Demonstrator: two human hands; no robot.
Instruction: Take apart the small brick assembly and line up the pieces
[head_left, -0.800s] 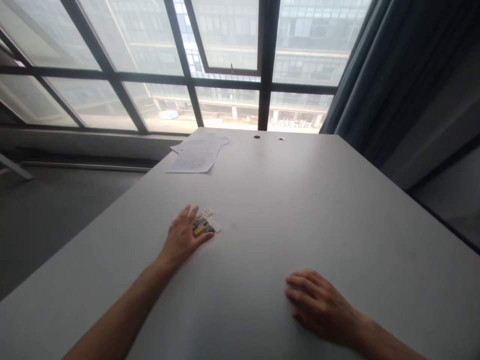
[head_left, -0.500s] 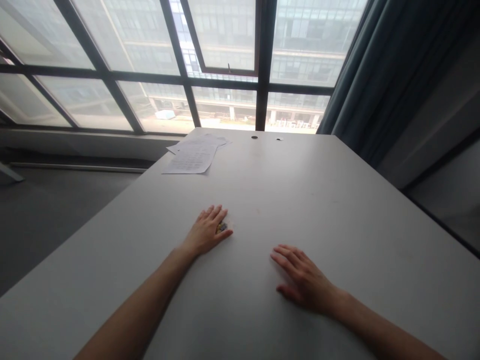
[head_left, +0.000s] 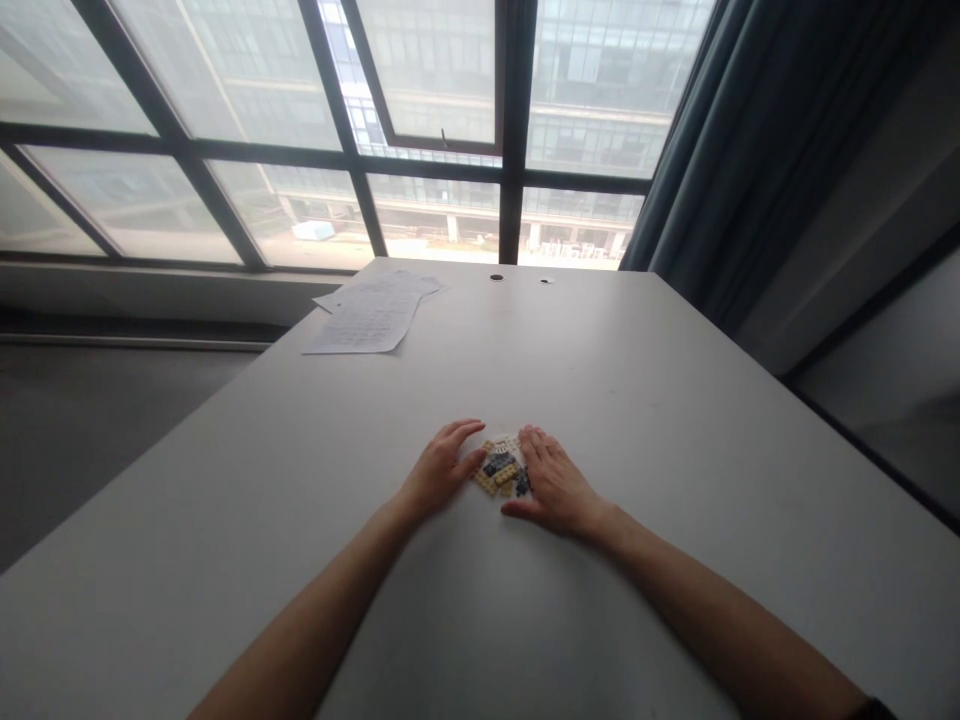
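The left hand (head_left: 444, 468) is half open on the left of a small pile of toy bricks (head_left: 500, 470), fingers gently curved and parted from the thumb, whose tip meets the pile's left edge. The right hand (head_left: 556, 490) lies flatter on the pile's right side, fingers extended close together, thumb spread toward the near left; its fingers cover some of the pieces. Neither hand pinches anything that I can see.

There is one pile, in the middle of the table between the two hands, with tan, dark grey and white pieces; they overlap too much for an exact count. At the far left lie at least two overlapping printed sheets (head_left: 367, 318). Two small round openings (head_left: 496, 278) sit near the far edge.

The white table (head_left: 525, 360) is smooth, with faint marks. Beyond it stand dark-framed windows (head_left: 442, 70), a building visible outside. One blue-grey curtain (head_left: 720, 180) hangs at the far right; grey floor (head_left: 90, 430) shows on the left.
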